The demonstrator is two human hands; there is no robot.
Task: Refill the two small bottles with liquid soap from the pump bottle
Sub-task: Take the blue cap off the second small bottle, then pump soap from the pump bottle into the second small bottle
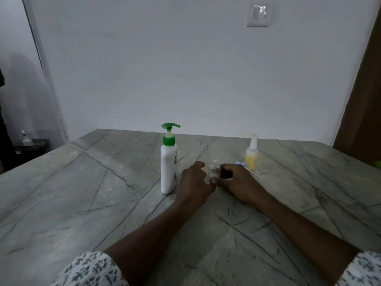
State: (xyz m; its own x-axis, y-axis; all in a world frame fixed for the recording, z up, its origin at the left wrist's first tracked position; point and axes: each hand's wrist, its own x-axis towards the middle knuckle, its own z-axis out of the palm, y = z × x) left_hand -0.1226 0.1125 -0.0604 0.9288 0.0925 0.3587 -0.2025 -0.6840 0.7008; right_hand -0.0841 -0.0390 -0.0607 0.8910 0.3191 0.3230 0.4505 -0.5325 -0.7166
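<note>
A white pump bottle [168,168] with a green pump head stands upright on the marble table [82,193]. Just right of it a small clear bottle [214,171] stands uncapped and looks empty. My right hand [237,182] holds it, thumb in front and fingers curled behind. My left hand [194,180] lies against the bottle's left side with curled fingers; whether it grips the bottle I cannot tell. A second small bottle [251,156], filled with yellow liquid and wearing a white spray top, stands further back on the right.
A small blue object [240,163] lies beside the yellow bottle, mostly hidden by my right hand. The table runs up to a white wall. A brown door edge [367,100] stands at the right, a dark low stand [31,145] at the far left.
</note>
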